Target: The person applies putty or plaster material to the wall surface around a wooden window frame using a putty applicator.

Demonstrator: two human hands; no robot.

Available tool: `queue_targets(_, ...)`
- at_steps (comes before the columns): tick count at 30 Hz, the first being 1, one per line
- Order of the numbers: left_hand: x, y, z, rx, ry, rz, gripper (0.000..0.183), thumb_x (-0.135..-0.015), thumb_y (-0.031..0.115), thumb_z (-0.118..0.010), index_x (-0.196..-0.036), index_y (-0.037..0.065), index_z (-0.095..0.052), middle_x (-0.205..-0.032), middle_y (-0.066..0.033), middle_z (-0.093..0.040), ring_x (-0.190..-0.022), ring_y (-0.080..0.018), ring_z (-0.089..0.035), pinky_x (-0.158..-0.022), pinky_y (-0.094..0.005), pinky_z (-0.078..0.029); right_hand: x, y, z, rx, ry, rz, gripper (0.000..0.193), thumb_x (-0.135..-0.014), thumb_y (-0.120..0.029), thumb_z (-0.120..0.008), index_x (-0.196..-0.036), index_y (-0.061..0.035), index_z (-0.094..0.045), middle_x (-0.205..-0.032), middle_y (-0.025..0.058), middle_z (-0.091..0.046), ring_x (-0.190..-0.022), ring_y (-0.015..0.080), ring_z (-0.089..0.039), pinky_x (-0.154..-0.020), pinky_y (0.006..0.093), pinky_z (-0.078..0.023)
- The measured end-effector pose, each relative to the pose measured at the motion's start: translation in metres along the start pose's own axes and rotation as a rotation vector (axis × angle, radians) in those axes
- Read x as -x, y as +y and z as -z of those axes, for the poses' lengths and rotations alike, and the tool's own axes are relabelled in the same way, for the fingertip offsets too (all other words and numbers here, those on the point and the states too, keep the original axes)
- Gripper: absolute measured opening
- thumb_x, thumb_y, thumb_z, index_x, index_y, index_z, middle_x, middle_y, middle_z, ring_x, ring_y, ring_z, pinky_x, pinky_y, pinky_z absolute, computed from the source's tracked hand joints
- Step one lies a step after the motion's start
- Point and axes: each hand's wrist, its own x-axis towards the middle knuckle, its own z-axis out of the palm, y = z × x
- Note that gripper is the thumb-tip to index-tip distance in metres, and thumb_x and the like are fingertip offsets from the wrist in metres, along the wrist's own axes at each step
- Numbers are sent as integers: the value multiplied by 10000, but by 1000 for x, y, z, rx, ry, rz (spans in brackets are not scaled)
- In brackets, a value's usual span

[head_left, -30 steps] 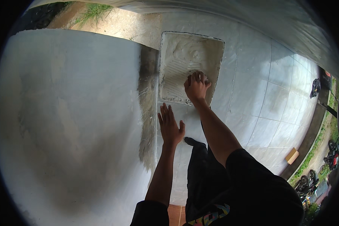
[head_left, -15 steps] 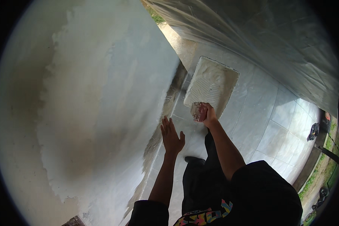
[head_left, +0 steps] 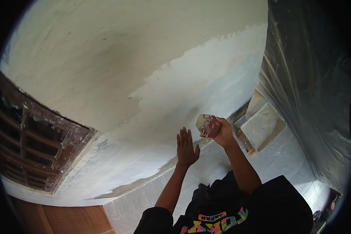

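My right hand [head_left: 225, 134] is closed round a putty knife [head_left: 209, 125] with a maroon body and a pale front edge. White smears cover it, and it is held up in front of the wall [head_left: 117, 74]. My left hand [head_left: 188, 150] is empty, palm toward the wall, fingers stretched out; whether it touches the surface I cannot tell. Along the lower wall runs a paler coated area [head_left: 191, 74] with a ragged upper edge. To the right, a shallow rectangular tray [head_left: 281, 122] holds white paste with ridged marks.
Left stands a brown wooden window frame [head_left: 52, 150] with slats and white spots. A clear plastic sheet [head_left: 300, 78] hangs at the right. Wood [head_left: 247, 144] shows beneath the tray, above the grey tiled floor [head_left: 212, 162]. A brown panel [head_left: 74, 218] lies at the lower left.
My right hand has lifted the putty knife away from the tray and toward the wall. The view has swung left, bringing the window frame in. My left hand remains open.
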Motion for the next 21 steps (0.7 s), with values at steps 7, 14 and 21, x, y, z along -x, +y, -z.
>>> queue_targets(7, 50, -106, 105, -233, 317, 132, 809, -928, 291, -543, -1511, -160, -212, -1608, -397, -102, -1528, -520, -49, -1226, -618, -41, -7, 65, -138, 474, -198, 292, 480, -944, -196, -575, -1360, 42, -575, -1301, 184, -642, -1176, 252, -632, -953, 428, -540)
queue_targets(14, 51, -179, 195, -471, 552, 158, 798, -962, 273, -492, -1550, -129, -133, -1627, -377, -35, -1533, -516, -17, -1218, -626, 8, -19, 127, -211, 1493, -322, 1309, 554, -798, -97, -687, -1338, 1, -610, -1398, 151, -595, -1318, 308, -533, -1097, 426, -377)
queue_targets(21, 42, -230, 196, -773, 731, -7, 779, -953, 311, -461, -1558, -91, -181, -1625, -314, -203, -1537, -475, -109, -1216, -632, -27, -43, 153, -216, 1675, -259, 1549, 600, -766, -196, -736, -1322, -10, -607, -1424, 143, -582, -1352, 313, -508, -1100, 556, -256)
